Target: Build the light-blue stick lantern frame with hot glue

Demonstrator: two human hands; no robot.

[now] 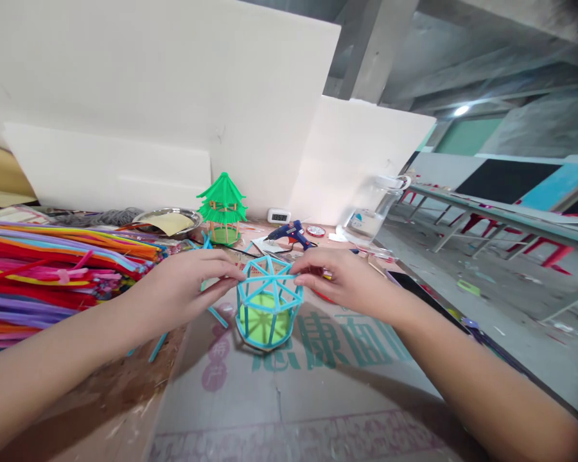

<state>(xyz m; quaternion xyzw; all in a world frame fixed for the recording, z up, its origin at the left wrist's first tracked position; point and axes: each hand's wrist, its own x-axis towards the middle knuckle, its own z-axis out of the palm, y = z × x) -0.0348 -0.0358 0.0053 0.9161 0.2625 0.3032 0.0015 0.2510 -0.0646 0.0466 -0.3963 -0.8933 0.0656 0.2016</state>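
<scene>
A small light-blue frame (270,307), seemingly made of pipe cleaners, stands upright on the cardboard. Spokes cross its top, posts run down its sides, and a yellow-green disc (264,321) forms its floor. My left hand (200,282) pinches the left edge of the frame's top rim between thumb and fingers. On the opposite edge, my right hand (334,279) pinches the rim in the same way. Loose blue strips (158,346) lie to the left. Behind the frame stands a green tiered pavilion model (223,208).
Bundles of colourful pipe cleaners (52,282) fill the left side. Toward the back are a metal dish (192,219), a digital timer (279,215), a blue glue gun (291,235) and a clear bottle (370,208). White boards (149,83) rise behind. Printed cardboard (289,404) covers the worktop.
</scene>
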